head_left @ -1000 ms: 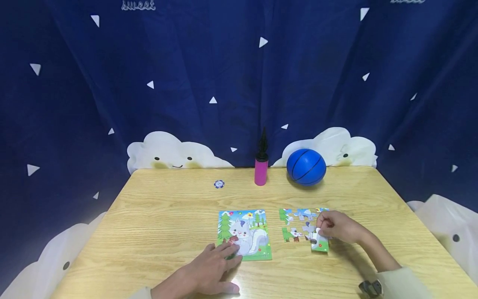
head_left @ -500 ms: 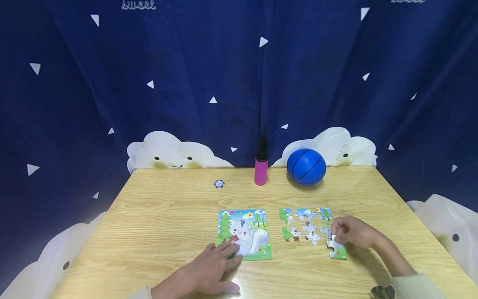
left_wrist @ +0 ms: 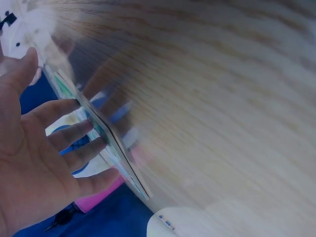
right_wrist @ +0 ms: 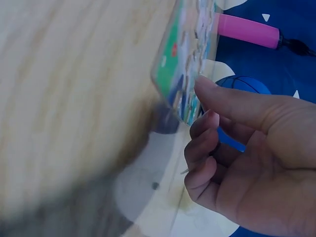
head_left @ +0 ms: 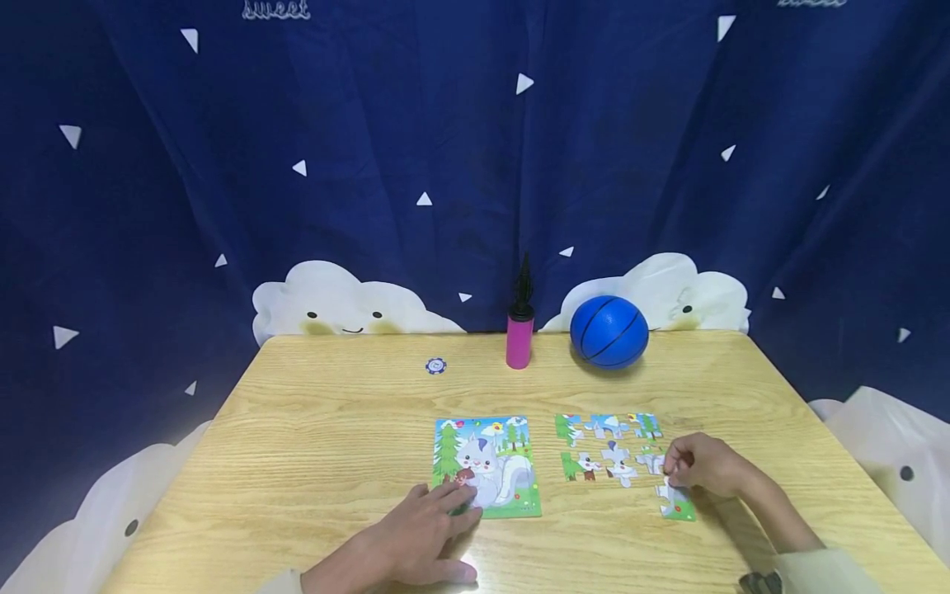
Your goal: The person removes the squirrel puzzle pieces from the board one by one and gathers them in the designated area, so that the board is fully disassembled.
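In the head view my left hand (head_left: 426, 532) lies with spread fingers, its fingertips on the lower left of a square squirrel picture board (head_left: 512, 470). The left wrist view shows those straight fingers (left_wrist: 74, 136) against the board's face. At the right, my right hand (head_left: 708, 466) pinches the upper edge of a white and green jigsaw piece (head_left: 677, 505), low at the lower right corner of a loose puzzle layout. Its thumb (right_wrist: 217, 91) and curled fingers meet at the piece's edge in the right wrist view. Two rows of puzzle pieces (head_left: 618, 462) lie spaced apart beside it.
Behind the puzzle, a pink hand pump (head_left: 519, 340) with a black nozzle stands upright near the far edge of the wooden table (head_left: 334, 429). Right of it sits a blue ball (head_left: 609, 332). A poker chip (head_left: 435, 365) lies to the left, and a blue curtain (head_left: 371, 165) hangs behind.
My right hand has carried the white and green piece rightward and slightly toward me, from over the second row to the layout's lower right. The left hand has stayed on the board.
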A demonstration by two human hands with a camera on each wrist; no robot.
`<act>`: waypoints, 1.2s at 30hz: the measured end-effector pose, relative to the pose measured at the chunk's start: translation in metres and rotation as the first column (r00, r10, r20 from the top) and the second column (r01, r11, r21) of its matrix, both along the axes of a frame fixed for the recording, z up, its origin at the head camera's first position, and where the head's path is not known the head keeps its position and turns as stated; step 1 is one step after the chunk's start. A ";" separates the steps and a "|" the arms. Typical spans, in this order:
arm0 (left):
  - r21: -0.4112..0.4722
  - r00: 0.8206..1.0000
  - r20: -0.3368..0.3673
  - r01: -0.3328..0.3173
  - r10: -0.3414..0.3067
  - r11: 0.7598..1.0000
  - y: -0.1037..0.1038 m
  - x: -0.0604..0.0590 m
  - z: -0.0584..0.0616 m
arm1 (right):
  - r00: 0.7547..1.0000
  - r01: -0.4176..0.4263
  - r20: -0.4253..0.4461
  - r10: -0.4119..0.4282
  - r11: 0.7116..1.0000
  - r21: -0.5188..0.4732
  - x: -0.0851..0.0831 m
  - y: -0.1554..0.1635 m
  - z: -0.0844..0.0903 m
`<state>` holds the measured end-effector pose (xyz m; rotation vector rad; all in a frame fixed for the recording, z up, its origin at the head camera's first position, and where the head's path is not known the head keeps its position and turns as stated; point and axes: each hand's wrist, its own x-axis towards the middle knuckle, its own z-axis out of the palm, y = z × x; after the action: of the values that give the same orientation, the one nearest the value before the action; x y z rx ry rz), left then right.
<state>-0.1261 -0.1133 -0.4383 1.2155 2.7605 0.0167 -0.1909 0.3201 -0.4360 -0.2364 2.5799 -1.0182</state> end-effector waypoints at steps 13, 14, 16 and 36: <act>0.016 1.000 0.010 -0.006 0.006 1.000 -0.002 -0.001 -0.001 | 0.989 -0.069 -0.136 0.065 0.997 -0.031 -0.022 -0.057 0.001; 0.019 1.000 0.015 -0.008 0.008 1.000 -0.002 -0.001 -0.001 | 0.986 -0.087 -0.145 0.079 0.995 -0.045 -0.024 -0.064 0.000; 0.027 1.000 0.025 -0.011 0.011 1.000 -0.002 -0.002 0.000 | 0.982 -0.116 -0.157 0.104 0.991 -0.067 -0.026 -0.078 -0.001; 0.059 0.995 0.082 -0.057 0.052 0.997 -0.013 0.000 0.002 | 0.948 -0.280 -0.174 0.266 0.958 -0.061 -0.029 -0.199 -0.008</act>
<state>-0.1261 -0.1259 -0.4364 1.1262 2.7412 0.1527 -0.2199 0.1214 -0.4441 -0.7072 2.5534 -1.0419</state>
